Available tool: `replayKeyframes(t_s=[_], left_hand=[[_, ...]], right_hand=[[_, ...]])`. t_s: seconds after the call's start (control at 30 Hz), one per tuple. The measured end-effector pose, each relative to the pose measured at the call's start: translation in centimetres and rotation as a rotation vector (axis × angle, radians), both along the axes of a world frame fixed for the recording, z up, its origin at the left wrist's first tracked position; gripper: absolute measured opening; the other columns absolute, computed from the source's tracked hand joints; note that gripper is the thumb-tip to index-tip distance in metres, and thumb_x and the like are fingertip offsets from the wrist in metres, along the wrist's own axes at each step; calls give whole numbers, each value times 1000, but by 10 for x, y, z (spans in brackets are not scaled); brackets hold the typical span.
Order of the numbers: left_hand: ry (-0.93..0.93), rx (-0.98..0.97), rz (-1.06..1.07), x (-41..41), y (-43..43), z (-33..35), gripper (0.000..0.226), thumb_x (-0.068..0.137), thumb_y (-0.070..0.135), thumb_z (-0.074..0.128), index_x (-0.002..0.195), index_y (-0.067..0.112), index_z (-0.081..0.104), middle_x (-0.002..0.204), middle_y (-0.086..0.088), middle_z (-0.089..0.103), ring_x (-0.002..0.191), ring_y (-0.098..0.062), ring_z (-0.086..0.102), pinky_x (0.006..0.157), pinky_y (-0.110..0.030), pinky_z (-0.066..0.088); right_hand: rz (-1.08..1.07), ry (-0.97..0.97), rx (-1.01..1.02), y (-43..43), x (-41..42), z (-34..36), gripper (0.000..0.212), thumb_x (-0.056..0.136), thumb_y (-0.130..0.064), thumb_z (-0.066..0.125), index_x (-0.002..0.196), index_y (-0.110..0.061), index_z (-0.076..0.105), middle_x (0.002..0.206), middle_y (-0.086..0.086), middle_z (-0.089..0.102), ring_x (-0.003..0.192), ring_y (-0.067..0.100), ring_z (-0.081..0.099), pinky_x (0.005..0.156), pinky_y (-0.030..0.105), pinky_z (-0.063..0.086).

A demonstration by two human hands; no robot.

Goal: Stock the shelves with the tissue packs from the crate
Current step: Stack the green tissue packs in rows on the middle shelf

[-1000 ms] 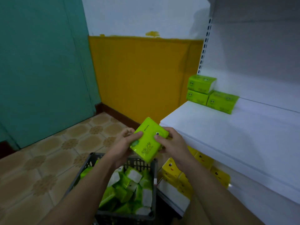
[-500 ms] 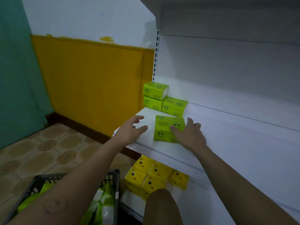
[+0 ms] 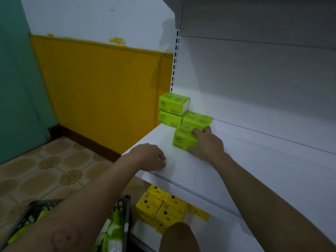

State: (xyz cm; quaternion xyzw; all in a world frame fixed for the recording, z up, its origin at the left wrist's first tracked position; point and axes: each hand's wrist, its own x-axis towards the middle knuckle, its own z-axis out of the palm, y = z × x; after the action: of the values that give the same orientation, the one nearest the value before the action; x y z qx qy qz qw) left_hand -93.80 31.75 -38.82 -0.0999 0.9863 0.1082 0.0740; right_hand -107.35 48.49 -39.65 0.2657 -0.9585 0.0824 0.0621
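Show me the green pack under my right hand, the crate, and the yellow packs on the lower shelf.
green pack (image 3: 182, 140), head view, smiley front face.
crate (image 3: 126, 211), head view, dark corner post.
yellow packs (image 3: 170, 214), head view, front pack's face.

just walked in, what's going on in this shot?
A person is stocking a white shelf. The right hand holds a green tissue pack down on the shelf, just in front of three green packs already in the back left corner, two stacked and one beside them. The left hand rests on the shelf's front edge, holding nothing. The crate, with more green packs in it, sits on the floor lower left. Yellow packs fill the shelf below.
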Motion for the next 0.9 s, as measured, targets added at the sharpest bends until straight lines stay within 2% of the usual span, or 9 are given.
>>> replayKeyframes(t_s=[0.1, 0.17, 0.3, 0.4, 0.53, 0.77, 0.9], left_hand=[[-16, 10, -13, 2, -2, 0, 40, 96, 46, 51, 133, 33, 57, 138, 7, 53, 122, -18, 51, 93, -29, 43], [-10, 1, -22, 2, -3, -1, 39, 96, 47, 50, 133, 33, 57, 137, 7, 54, 121, -17, 51, 92, -29, 44], [-12, 4, -37, -2, -4, 1, 39, 96, 47, 50, 131, 32, 59, 137, 7, 55, 121, -18, 52, 94, -30, 44], [-56, -6, -66, -5, -8, 3, 39, 96, 47, 50, 130, 31, 60, 137, 8, 56, 122, -18, 52, 99, -32, 44], [-93, -4, -96, -6, -11, 6, 39, 96, 48, 50, 130, 31, 61, 136, 10, 56, 123, -17, 51, 100, -31, 43], [-100, 34, -57, -5, -12, 2, 39, 98, 47, 46, 130, 30, 60, 136, 5, 56, 122, -21, 51, 101, -37, 44], [-77, 47, -46, -3, -14, 1, 39, 98, 48, 46, 127, 30, 62, 134, 4, 57, 121, -22, 52, 101, -38, 44]], right_hand=[[-8, -94, -17, -9, -13, 3, 73, 74, -50, 71, 136, -33, 36, 135, 10, 37, 110, 33, 56, 87, 37, 46], [8, -159, -5, -9, -21, 8, 72, 71, -52, 73, 130, -34, 36, 125, 9, 44, 100, 31, 58, 82, 35, 45], [10, -150, -53, -5, -25, 14, 61, 70, -51, 73, 118, -32, 39, 112, 6, 47, 87, 29, 55, 73, 32, 41], [-5, -79, -222, -2, -25, 20, 57, 71, -48, 74, 116, -30, 42, 110, 4, 44, 91, 30, 57, 73, 30, 37], [-55, 36, -358, -2, -51, 50, 62, 71, -42, 76, 122, -27, 45, 123, 11, 45, 103, 32, 57, 82, 33, 40], [-113, -24, -269, -23, -102, 49, 54, 76, -27, 70, 127, -25, 52, 132, 14, 39, 113, 36, 53, 93, 36, 44], [-158, 17, -77, -30, -104, 57, 57, 80, -26, 66, 134, -25, 49, 129, 15, 38, 117, 36, 47, 92, 39, 43]])
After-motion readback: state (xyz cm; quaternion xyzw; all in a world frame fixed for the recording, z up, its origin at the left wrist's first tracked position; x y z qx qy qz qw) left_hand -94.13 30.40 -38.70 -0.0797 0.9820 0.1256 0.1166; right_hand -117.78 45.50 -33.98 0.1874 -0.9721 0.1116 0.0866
